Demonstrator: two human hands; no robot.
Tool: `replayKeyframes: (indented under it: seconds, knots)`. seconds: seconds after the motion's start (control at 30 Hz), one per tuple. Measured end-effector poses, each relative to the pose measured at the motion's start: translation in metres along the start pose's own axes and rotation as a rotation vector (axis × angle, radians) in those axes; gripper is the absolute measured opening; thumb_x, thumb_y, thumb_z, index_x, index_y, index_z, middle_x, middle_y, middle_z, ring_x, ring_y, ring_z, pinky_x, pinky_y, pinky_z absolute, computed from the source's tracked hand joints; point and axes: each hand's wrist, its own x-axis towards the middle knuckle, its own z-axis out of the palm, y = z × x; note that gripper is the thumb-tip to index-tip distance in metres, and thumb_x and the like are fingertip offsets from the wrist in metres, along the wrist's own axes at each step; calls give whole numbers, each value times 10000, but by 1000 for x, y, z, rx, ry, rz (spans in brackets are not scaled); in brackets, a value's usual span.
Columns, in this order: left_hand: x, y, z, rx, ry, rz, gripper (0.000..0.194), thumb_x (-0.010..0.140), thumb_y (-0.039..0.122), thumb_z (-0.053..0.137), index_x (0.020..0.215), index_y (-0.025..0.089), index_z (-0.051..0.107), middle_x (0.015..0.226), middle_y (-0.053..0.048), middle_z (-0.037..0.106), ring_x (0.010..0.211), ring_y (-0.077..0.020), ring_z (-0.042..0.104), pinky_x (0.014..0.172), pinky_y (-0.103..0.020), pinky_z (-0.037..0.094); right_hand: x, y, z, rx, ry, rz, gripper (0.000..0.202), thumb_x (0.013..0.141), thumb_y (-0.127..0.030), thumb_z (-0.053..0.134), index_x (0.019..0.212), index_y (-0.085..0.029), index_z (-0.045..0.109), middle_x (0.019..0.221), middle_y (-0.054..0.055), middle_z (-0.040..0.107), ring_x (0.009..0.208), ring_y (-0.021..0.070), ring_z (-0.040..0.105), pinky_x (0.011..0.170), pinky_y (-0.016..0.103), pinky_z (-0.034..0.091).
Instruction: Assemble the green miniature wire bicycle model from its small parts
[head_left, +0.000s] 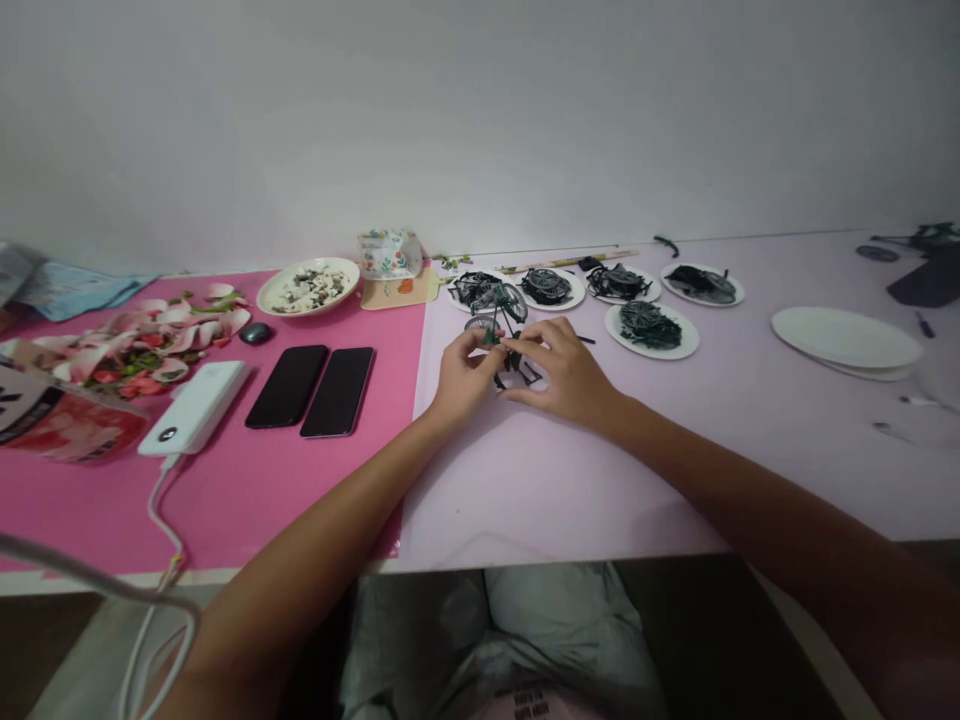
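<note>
Between both hands is a small dark model bicycle (pixel 510 302), its spoked wheels pointing away from me and its dark frame parts close to the table. My left hand (pixel 469 375) pinches it from the left, near a green part. From the right, my right hand (pixel 559 370) has its fingers closed on the model's middle. The fingers hide much of the frame. Just beyond stand white plates with black parts: one plate (pixel 457 300) partly behind the model, another plate (pixel 576 297) to its right, and a plate (pixel 691 345) of dark green parts nearer me.
Left on the pink sheet lie two phones (pixel 287 387), a white power bank (pixel 196 405) with a cable, a mouse (pixel 256 333), a bowl (pixel 274 298) and a heap of petal-like pieces (pixel 169 335). Stacked white plates (pixel 847 338) and dark parts (pixel 926 280) are at right.
</note>
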Motion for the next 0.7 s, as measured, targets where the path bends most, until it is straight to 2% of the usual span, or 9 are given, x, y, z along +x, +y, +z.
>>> replayKeyframes:
  seconds: [0.13, 0.23, 0.3, 0.37, 0.53, 0.6, 0.7]
  knots:
    - [-1, 0, 1, 20, 24, -17, 180, 826, 316, 737, 888, 168, 656, 1045, -78, 747, 825, -158, 697, 751, -292, 623, 2, 2, -3, 55, -21, 11, 595, 890, -504, 838, 1414, -261, 692, 1167, 123, 669, 1123, 337, 592, 1002, 560, 542]
    - [-1, 1, 1, 51, 40, -46, 153, 842, 288, 715, 928, 164, 689, 937, -53, 738, 761, -152, 701, 727, -280, 620, 6, 15, -10, 41, 31, 58, 370, 992, -427, 715, 1329, -273, 727, 1111, 103, 684, 1116, 317, 605, 983, 529, 539]
    - [-1, 1, 1, 74, 54, -63, 168, 854, 280, 707, 968, 157, 708, 932, -52, 742, 743, -147, 701, 707, -267, 611, 7, 32, -15, -43, 105, 118, 230, 1048, -354, 611, 1184, -254, 767, 1042, 96, 698, 1064, 304, 609, 963, 518, 527]
    - [-1, 0, 1, 84, 62, -69, 180, 865, 279, 700, 992, 152, 714, 937, -55, 746, 740, -146, 704, 693, -260, 604, 4, 53, -17, -177, 131, 177, 231, 1051, -315, 573, 1064, -231, 788, 995, 109, 710, 1032, 315, 591, 953, 534, 504]
    - [-3, 1, 1, 81, 60, -69, 188, 897, 302, 698, 1003, 148, 711, 990, -69, 758, 750, -147, 719, 687, -259, 600, -13, 102, -12, -398, -23, 343, 281, 995, -381, 675, 809, -209, 798, 920, 152, 731, 1055, 368, 578, 909, 553, 468]
    - [-4, 3, 2, 89, 59, -69, 194, 902, 308, 706, 1010, 147, 712, 1004, -72, 762, 748, -142, 717, 690, -255, 596, -18, 111, -8, -433, -74, 367, 291, 981, -376, 696, 766, -205, 790, 878, 158, 740, 1024, 366, 578, 868, 534, 466]
    - [-6, 6, 3, 105, 55, -61, 187, 886, 315, 739, 964, 150, 699, 1048, -81, 770, 723, -128, 704, 675, -246, 590, -18, 110, -7, -442, -87, 388, 341, 1008, -394, 668, 749, -203, 779, 843, 157, 745, 993, 361, 585, 848, 521, 461]
